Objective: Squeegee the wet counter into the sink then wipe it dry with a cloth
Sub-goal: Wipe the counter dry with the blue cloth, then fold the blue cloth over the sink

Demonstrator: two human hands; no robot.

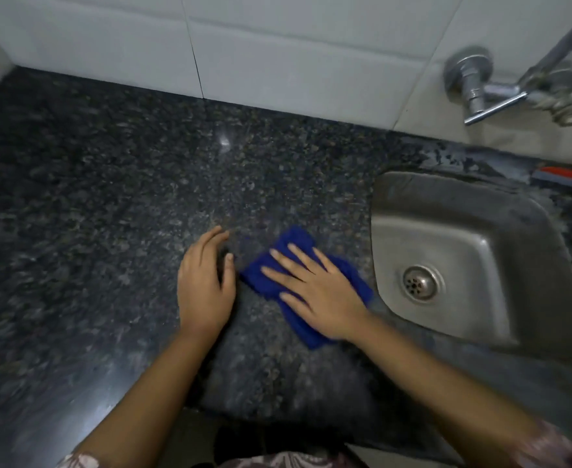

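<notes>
A folded blue cloth (296, 243) lies on the dark speckled granite counter (109, 197), just left of the steel sink (463, 231). My right hand (315, 288) presses flat on the cloth with straight, spread fingers and covers its middle. My left hand (205, 287) rests on the bare counter beside the cloth, fingers relaxed, holding nothing. At the far right edge behind the sink lies the squeegee (571, 175), an orange and grey bar only partly in view.
A chrome tap (487, 92) with a lever juts from the white tiled wall (277, 45) above the sink. The sink's drain (419, 283) sits low in the basin. The counter's front edge (163, 393) runs near my forearms.
</notes>
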